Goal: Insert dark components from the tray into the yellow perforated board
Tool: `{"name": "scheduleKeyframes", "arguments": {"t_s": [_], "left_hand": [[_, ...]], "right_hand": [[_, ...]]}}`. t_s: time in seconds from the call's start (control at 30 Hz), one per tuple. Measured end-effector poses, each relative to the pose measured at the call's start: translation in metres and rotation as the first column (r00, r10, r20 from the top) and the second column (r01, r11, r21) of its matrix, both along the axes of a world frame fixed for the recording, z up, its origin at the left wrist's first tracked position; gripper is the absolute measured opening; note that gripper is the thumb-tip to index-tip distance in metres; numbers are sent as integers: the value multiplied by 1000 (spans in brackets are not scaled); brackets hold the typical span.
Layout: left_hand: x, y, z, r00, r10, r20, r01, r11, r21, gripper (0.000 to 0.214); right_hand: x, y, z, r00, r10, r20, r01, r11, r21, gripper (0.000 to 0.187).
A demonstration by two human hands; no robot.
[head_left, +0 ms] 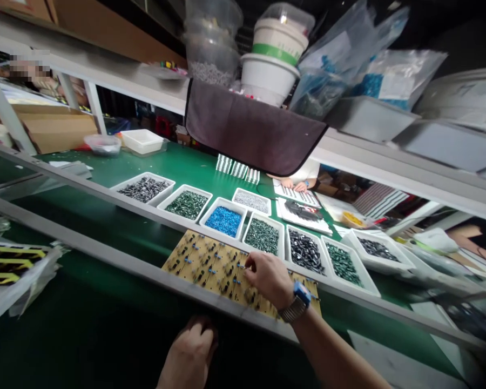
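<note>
A tan circuit board set with rows of small blue and dark components lies along the metal rails. Over its middle, my right hand, with a blue-faced watch on the wrist, has thumb and forefinger pinched close to the board. Whatever sits in that pinch is too small to make out. Below the board's front edge, in shadow, my left hand is closed with its fingers curled; its contents are hidden. Just behind the board stand white trays of blue parts, green parts and black parts.
More part trays, such as one of dark pieces, line the green bench. Two metal rails cross in front. A shelf overhead bears tubs and a hanging dark cloth. Opposite, another person's hands rest on a sheet.
</note>
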State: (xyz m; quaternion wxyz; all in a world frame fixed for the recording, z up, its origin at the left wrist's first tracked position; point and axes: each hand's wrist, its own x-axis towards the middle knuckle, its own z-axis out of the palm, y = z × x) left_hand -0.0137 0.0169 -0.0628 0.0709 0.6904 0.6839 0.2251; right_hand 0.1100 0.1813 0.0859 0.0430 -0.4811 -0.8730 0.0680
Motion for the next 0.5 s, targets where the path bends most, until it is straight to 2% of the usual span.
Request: {"name": "scheduleKeyframes", "arguments": {"t_s": [0.1,0.2,0.23,0.37,0.5], "left_hand": [[0,-2,13,999,26,48,-22,997,-74,27],[2,-3,18,995,34,91,-22,992,-123,28],[4,-3,18,994,31,103,-17,991,-135,29],[10,-1,19,988,38,151,-12,985,-170,34],[10,-7,30,966,40,254,2,987,-162,31]], "right_hand": [[7,-25,6,995,68,-73,-69,998,-7,12],[18,-58,5,961,244,-128,-262,953,-154,13],[22,-67,2,955,270,-125,-291,935,-204,13],[39,-89,-20,961,230,-156,-265,927,-265,19],[49,-104,-51,916,201,-347,-289,930,-225,34]]}}
